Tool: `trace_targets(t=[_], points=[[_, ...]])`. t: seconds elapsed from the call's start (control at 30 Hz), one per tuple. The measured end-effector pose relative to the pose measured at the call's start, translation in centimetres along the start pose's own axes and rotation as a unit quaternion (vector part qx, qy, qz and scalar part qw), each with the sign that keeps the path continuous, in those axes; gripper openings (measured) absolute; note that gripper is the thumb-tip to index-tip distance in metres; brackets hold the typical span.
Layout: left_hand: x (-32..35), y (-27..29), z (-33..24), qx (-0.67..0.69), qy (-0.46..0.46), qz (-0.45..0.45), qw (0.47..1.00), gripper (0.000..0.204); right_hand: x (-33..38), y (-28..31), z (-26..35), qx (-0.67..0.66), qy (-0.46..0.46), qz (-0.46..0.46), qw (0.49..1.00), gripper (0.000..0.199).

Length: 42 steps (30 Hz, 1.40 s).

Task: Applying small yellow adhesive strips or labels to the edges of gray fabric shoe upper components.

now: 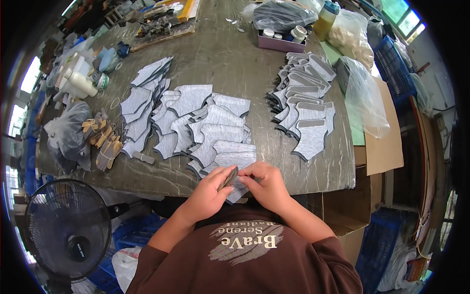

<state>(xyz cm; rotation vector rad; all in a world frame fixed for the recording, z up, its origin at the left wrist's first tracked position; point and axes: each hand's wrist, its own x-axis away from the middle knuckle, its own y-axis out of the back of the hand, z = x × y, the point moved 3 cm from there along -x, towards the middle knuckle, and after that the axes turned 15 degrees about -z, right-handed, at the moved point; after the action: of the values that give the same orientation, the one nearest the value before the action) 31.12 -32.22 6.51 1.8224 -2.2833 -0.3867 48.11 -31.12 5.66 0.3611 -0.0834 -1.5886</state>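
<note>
At the table's near edge my left hand (pixel 211 190) is closed around a small stack of dark grey strips (pixel 228 178). Close beside it, my right hand (pixel 265 185) has its thumb and fingers pinched together. Whatever sits between those fingertips is too small to make out. Below and between both hands shows a light grey cut fabric piece (pixel 237 194), partly covered by them. Just beyond lies a fanned pile of similar cut pieces (pixel 215 128). At the right, another row of cut pieces (pixel 311 139) has narrow grey strips lying on top.
Further left, a stack of cut pieces (pixel 139 105) stands beside bundled tan strips (pixel 104 139) and a plastic bag (pixel 68 130). A purple box (pixel 280 44) with jars sits at the back. The fan (pixel 67 230) stands left of the table (pixel 215 54); cardboard (pixel 383 127) is at the right.
</note>
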Motion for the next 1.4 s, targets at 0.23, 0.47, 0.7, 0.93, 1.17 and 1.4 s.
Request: trace_targets(t=[0.23,0.47,0.7,0.93,1.17,1.4], points=[[-0.2,-0.3,-0.9,-0.126,-0.073,-0.004,0.989,0.047,0.1,0.1,0.1,-0.026,-0.063,0.026,0.997,0.008],[0.0,-0.5,-0.9,-0.139,-0.106,-0.002,0.985,0.050,0.1,0.0,0.1,-0.024,-0.074,0.028,0.997,0.010],[0.1,-0.8,0.5,-0.025,-0.035,0.010,0.999,0.050,0.6,-1.1,-1.0,-0.191,-0.186,0.061,0.962,0.010],[0.5,-1.5,1.7,0.374,0.182,0.049,0.908,0.044,0.6,-1.3,-0.8,-0.375,-0.208,0.078,0.900,0.011],[-0.8,0.7,1.0,0.219,0.034,-0.072,0.973,0.017,0.9,-1.4,-2.0,-0.328,-0.174,0.095,0.924,0.012],[-1.5,0.7,-1.0,-0.023,-0.193,0.001,0.981,0.018,2.0,-2.0,-1.6,-0.493,-0.324,0.061,0.805,0.014]])
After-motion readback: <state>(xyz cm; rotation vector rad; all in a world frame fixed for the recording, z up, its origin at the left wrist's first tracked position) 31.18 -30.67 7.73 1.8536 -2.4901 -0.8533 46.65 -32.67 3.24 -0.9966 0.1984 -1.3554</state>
